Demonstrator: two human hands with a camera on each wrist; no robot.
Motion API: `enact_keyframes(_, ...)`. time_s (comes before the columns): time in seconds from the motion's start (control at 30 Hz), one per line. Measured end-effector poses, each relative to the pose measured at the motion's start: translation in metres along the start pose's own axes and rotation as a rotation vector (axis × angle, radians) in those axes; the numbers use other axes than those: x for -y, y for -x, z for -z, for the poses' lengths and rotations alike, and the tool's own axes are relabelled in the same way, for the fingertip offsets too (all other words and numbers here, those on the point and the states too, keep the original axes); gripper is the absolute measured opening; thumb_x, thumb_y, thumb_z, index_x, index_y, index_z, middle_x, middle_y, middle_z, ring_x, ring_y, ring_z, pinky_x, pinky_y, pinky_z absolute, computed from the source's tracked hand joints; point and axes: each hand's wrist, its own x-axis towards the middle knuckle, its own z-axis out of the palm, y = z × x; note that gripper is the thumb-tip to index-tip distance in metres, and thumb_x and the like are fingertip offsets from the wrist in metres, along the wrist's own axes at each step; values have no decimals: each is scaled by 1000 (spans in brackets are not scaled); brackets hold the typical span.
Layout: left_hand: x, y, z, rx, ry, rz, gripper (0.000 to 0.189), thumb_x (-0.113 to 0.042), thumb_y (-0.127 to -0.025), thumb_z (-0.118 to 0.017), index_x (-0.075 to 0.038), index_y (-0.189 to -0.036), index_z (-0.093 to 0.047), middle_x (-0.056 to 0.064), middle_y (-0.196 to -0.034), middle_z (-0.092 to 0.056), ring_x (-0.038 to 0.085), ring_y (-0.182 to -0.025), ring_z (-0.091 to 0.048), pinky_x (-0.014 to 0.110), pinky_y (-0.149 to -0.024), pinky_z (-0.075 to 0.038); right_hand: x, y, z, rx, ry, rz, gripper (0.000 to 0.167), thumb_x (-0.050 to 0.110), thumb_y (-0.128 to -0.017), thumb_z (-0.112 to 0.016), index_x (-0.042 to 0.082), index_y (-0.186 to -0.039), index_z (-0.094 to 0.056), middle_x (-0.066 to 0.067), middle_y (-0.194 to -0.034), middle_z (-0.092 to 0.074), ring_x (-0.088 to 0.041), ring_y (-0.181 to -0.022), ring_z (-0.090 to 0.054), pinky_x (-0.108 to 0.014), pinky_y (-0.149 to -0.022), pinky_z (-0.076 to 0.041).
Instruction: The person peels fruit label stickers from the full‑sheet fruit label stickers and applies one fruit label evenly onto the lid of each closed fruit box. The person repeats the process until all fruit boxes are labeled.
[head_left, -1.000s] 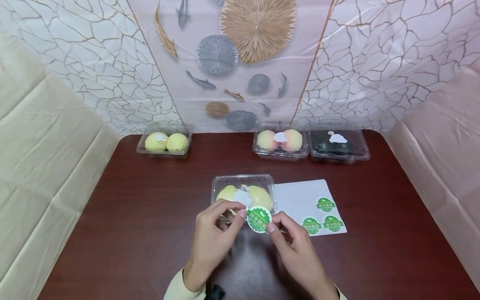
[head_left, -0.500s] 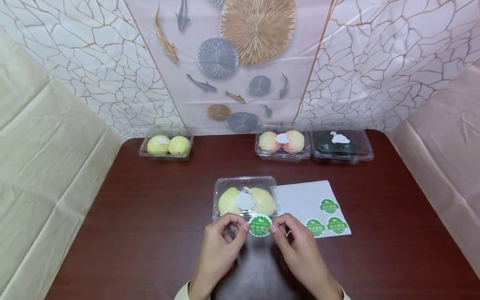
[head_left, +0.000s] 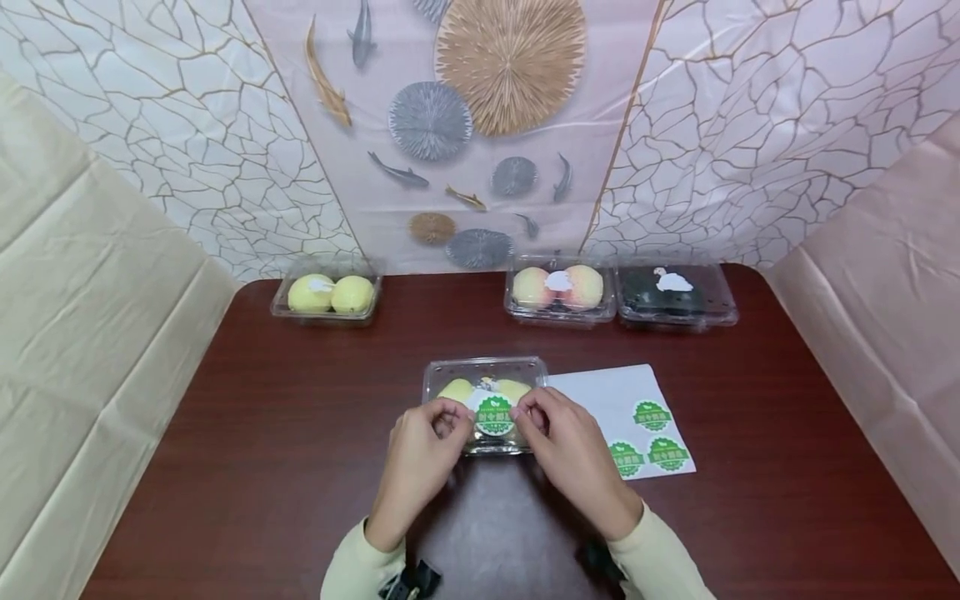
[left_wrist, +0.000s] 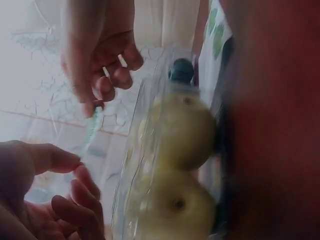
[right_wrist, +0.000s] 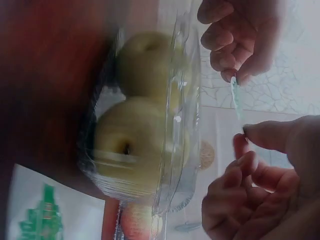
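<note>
A round green-and-white sticker is stretched between both hands. My left hand pinches its left edge between thumb and index finger; my right hand pinches the right edge the same way. Below the sticker sits a clear plastic clamshell box with two yellow-green pears in it. From the right wrist view the sticker shows edge-on, with a gap between it and the lid. In the head view it overlaps the white patch on the lid and hides part of the pears.
A white sticker sheet with several green stickers lies right of the box, partly behind my right hand. Along the back edge stand a box of yellow fruit, a box of peaches and a box of dark green produce.
Both hands have carried the sticker forward and slightly left, from in front of the box to over its lid. The sticker has turned level. The box stays in place.
</note>
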Motion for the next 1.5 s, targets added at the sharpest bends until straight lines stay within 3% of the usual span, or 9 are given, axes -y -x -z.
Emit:
enact_keyframes(0.2,-1,-26,7,70,-119,29,10,-23,-90,-74,-17,-83,-78,-11,-66,-67,9,-60,-58,33,-64,-48,-4,-23,-5,37,120,-13,14,15,-99,-74,14,-86,-71,7,-69,-48,-11,-67,-46,-29,-60,-38)
enact_keyframes(0.37,-1,-35,11,102,-172,56,11,-24,-88,-75,-16,-80,-78,-9,-67,-69,11,-61,-59,33,-61,-47,-6,-34,-9,75,139,-33,15,16,-100,-73,12,-85,-71,5,-71,-55,-13,-68,-49,-31,-60,-41)
enact_keyframes(0.7,2,-39,12,132,-187,120,8,-23,-84,-74,-21,-76,-77,-9,-65,-67,14,-61,-58,32,-59,-45,-4,-39,-9,157,148,-73,18,18,-98,-71,13,-81,-72,6,-67,-53,-15,-69,-51,-32,-62,-41)
enact_keyframes(1.23,-2,-39,12,129,-242,51,7,-20,-78,-73,-20,-71,-74,-9,-62,-60,14,-59,-55,30,-58,-44,-3,-44,-10,202,199,-88,16,16,-96,-71,15,-79,-72,5,-63,-52,-15,-64,-51,-34,-56,-42)
enact_keyframes(1.5,-2,-40,12,142,-259,59,7,-20,-78,-74,-21,-71,-73,-9,-62,-60,14,-60,-56,30,-58,-44,-2,-44,-12,194,230,-96,18,21,-96,-74,15,-79,-71,4,-64,-52,-16,-64,-51,-35,-54,-43)
